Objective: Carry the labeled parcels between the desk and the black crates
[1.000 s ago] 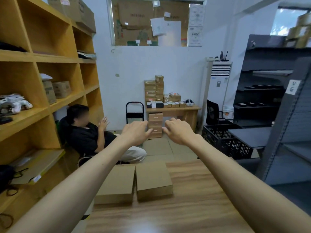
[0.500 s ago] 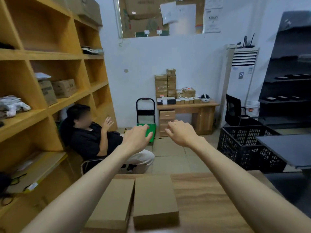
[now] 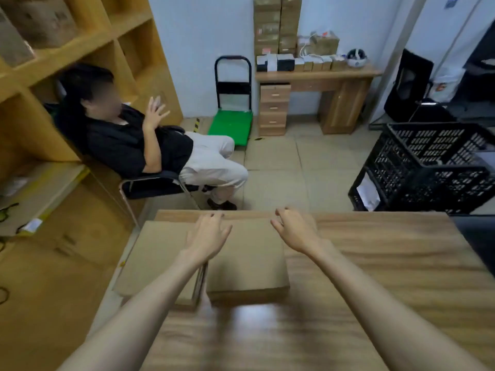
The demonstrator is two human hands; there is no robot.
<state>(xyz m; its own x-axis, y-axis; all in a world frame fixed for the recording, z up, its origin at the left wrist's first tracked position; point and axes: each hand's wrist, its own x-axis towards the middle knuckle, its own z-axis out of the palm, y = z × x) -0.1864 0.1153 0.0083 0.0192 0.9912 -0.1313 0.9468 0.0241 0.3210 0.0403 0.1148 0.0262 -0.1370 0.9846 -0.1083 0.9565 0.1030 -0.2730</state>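
Head view, looking down over a wooden desk (image 3: 375,277). Two flat brown parcels (image 3: 158,261) lying side by side on its left part, edges touching or nearly so; left one overhanging the desk's left edge, right parcel (image 3: 249,263) wholly on the wood. No labels legible on the upper faces (plain cardboard, somewhat blurred).

Left hand (image 3: 209,236) stretched forward above the seam between the two parcels, fingers straight and slightly spread, holding nothing; contact with the cardboard impossible to judge. Right hand (image 3: 294,231) reaching over the far right corner of the right parcel, fingers loosely bent and spread, likewise gripping nothing. Both hands apart from each other, level with the far edge of the desk.

Black crates (image 3: 428,167) standing on the tiled floor beyond the desk's far right corner, well apart from the parcels, with a white slip on the near side of one.

Further back: a person in a black top (image 3: 128,145) leaning back on a chair beside yellow shelving (image 3: 80,44), one hand raised; a green hand trolley (image 3: 231,124) upright against the wall; a second small desk (image 3: 318,76) stacked with small boxes (brown, white and black).
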